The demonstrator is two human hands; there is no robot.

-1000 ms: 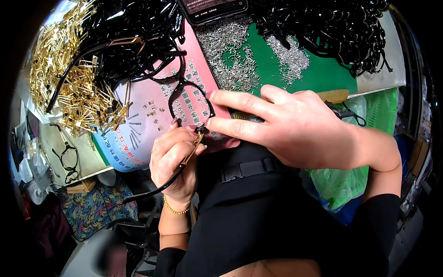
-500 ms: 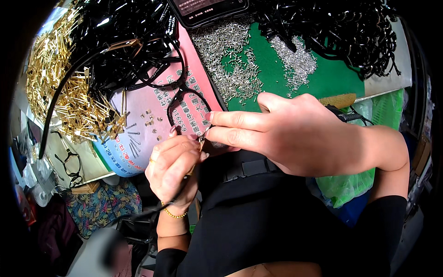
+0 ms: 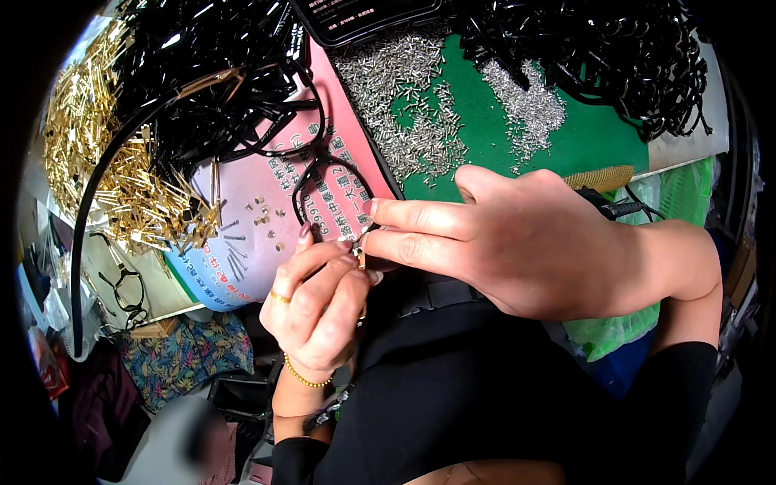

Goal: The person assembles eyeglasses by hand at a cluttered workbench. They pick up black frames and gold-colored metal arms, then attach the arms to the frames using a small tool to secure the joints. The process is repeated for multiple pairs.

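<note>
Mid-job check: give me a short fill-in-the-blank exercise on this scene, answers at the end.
1. The left hand grips glasses with ____ rims.
2. Around the left wrist is a beaded, gold-coloured ____.
3. The smaller silver heap lies on a ____ surface.
4. The gold-coloured heap lies to its ____.

Missing words: black; bracelet; green; left.

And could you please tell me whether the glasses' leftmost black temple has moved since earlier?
Yes; the black temple has swung down the picture, now ending below the gold pieces.
</note>
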